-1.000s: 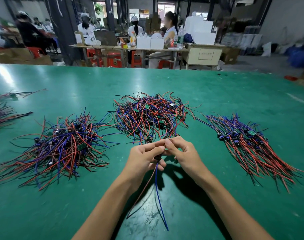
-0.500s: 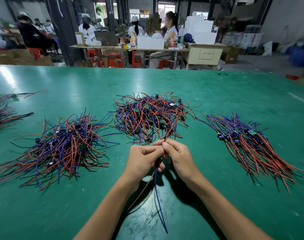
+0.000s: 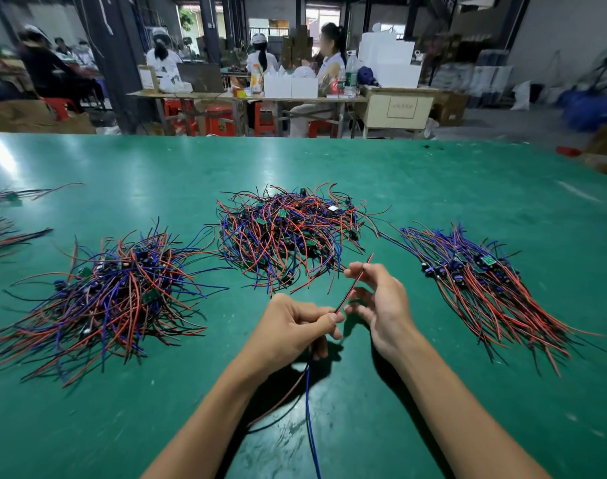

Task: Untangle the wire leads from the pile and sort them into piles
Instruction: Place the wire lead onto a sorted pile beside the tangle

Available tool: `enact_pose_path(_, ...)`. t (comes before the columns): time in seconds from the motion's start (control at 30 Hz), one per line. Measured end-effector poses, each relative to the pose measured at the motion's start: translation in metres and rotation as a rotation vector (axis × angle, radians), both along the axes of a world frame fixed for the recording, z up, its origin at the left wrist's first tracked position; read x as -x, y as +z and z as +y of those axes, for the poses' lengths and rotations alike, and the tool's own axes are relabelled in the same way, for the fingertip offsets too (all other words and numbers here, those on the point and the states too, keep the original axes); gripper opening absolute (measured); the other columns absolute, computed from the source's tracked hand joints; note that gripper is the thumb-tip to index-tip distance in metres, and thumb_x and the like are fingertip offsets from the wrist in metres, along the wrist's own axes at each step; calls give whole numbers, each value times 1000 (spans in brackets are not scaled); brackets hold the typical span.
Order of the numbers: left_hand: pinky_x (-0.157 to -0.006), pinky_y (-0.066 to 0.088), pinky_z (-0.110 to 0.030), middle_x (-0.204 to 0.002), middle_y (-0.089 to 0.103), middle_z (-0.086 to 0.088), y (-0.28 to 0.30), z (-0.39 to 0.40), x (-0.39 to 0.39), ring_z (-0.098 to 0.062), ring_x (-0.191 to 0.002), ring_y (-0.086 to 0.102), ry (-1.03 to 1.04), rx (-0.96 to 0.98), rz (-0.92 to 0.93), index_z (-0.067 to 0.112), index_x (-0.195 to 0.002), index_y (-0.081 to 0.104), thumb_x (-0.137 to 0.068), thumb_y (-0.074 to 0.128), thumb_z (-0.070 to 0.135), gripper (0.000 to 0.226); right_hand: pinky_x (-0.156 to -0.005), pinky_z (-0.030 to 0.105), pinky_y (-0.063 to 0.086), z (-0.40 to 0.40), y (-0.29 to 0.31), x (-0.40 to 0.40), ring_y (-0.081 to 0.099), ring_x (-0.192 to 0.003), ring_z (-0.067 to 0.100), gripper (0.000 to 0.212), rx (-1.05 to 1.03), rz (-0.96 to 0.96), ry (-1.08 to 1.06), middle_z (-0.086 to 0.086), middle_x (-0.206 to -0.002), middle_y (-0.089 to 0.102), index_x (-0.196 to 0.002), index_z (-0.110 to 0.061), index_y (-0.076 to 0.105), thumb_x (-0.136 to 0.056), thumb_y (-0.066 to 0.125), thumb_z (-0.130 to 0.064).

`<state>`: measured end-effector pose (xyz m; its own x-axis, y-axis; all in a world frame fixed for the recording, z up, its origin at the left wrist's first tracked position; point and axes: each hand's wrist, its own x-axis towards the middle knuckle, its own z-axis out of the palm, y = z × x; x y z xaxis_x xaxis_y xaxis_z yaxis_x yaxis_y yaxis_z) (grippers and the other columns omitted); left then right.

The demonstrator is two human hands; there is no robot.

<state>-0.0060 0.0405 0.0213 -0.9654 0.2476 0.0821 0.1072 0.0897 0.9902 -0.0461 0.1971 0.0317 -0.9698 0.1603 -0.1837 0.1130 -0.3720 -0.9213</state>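
hidden: wire lead (image 3: 353,286) middle inside left hand (image 3: 295,328) | cut off: blue wire (image 3: 310,426) at bottom edge, bundles (image 3: 1,233) left of left hand

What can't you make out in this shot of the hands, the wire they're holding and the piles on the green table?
Head view only:
- What the left hand grips where the red wire meets the blue wire: hidden by its fingers.
- Blue wire's end: cut off by the bottom edge.
- Whether the right hand pinches the red wire or only touches it: fingers blurred.
- Far-left bundles: cut off by the left edge.
- Middle pile: parts too small.
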Motion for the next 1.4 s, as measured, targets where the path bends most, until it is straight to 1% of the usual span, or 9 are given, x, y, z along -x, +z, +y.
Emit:
enact_pose_path(0.2, -48, 49, -23, -80, 76, -13, 0, -1, -3, -15, -45, 56, -37, -39, -56, -8, -93, 77, -92, 69, 5, 15, -59, 28, 40, 20, 7, 1, 51, -59, 14, 36, 289, -112, 178, 0, -72, 65, -60, -21, 64, -93, 51, -24)
enact_pose_path(0.27, -48, 48, -22, -84, 76, -13, 0, -1, -2, -14, -46, 58, 1, -63, -90, -6, -97, 77, -94, 67, 4, 15, -58, 27, 40, 19, 5, 3, 53, -56, 12, 42, 175, -64, 175, 0, -73, 66, -61, -20, 71, -96, 51, -29)
enact_pose_path(0.43, -52, 53, -21, -87, 77, -14, 1, -5, 1, -15, -51, 62, 100, -141, -131, 5, -96, 80, -95, 68, 10, 14, -54, 16, 45, 4, 1, -3, 63, -64, 9, 34, -380, 191, 364, 0, -84, 76, -94, -22, 81, -101, 55, -43)
enact_pose_path(0.57, -56, 57, -25, -94, 77, -13, 5, -9, 2, -22, -60, 70, 66, -223, -198, 14, -103, 78, -91, 71, 27, 20, -56, 20, 53, 1, -1, -8, 71, -67, 17, 28, -364, 252, 322, 7, -85, 77, -92, -14, 78, -102, 59, -32)
enact_pose_path(0.7, -58, 57, -26, -99, 77, -18, 6, -17, 5, -20, -61, 70, 57, -238, -251, 13, -124, 62, -84, 78, 15, 43, -54, 24, 57, 11, 7, -4, 73, -65, 20, 27, -281, 191, 173, 10, -89, 79, -99, -16, 72, -104, 54, -35)
enact_pose_path(0.97, -50, 42, -12, -85, 79, -5, 10, -21, 6, -2, -51, 56, 262, -139, -42, 14, -107, 71, -87, 77, 7, 23, -59, 28, 61, 25, 14, 0, 76, -69, 24, 28, -48, 155, 66, 8, -95, 79, -110, -14, 66, -107, 47, -33)
enact_pose_path(1.13, -52, 46, -16, -75, 77, -2, 6, -22, 7, -5, -52, 54, 360, -123, 3, 16, -101, 74, -85, 79, 10, 18, -65, 30, 62, 22, 13, 1, 76, -75, 24, 27, 3, 151, 90, 8, -100, 79, -115, -13, 65, -108, 45, -30)
enact_pose_path(1.27, -61, 50, -17, -80, 78, -1, 6, -22, 8, -4, -67, 67, 384, -85, 96, 17, -98, 74, -82, 82, 8, 20, -69, 30, 62, 23, 12, 2, 77, -82, 25, 26, 82, 151, 123, 7, -103, 78, -116, -12, 62, -110, 40, -23)
enact_pose_path(1.4, -72, 52, -17, -84, 77, 15, 5, -21, 6, 0, -81, 72, 403, 145, 342, 23, -90, 74, -80, 82, 3, 24, -72, 30, 62, 22, 14, 0, 77, -90, 27, 28, 167, 147, 152, 10, -110, 77, -120, -10, 59, -111, 35, -19)
